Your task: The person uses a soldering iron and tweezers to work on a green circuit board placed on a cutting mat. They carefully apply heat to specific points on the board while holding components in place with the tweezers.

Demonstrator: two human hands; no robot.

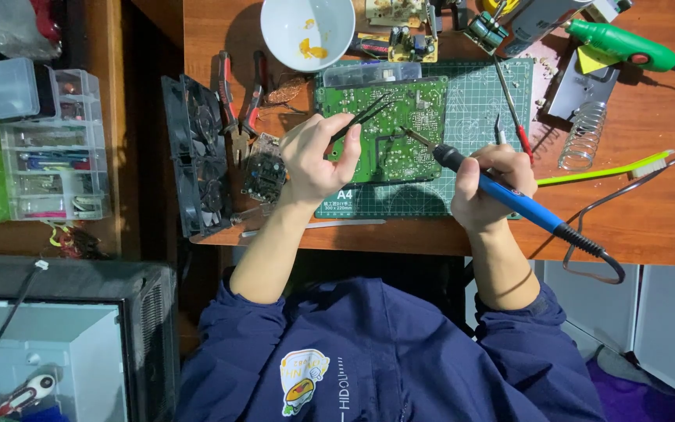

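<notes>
Wooden desk (650,227) carries a green cutting mat (478,101), and on that mat lies a green circuit board (400,133). Left hand (318,160), curled at the board's left edge, pinches black tweezers (365,117) whose tips reach over the board. Right hand (486,187), just right of the board, is closed round a blue-handled soldering iron (509,191), its tip on the board. Above the board stands a white bowl (308,31), cut off at the top. Tiny parts on the board cannot be made out.

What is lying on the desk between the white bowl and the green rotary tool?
In the head view, small circuit boards with capacitors lie between the white bowl and the green rotary tool.
</notes>
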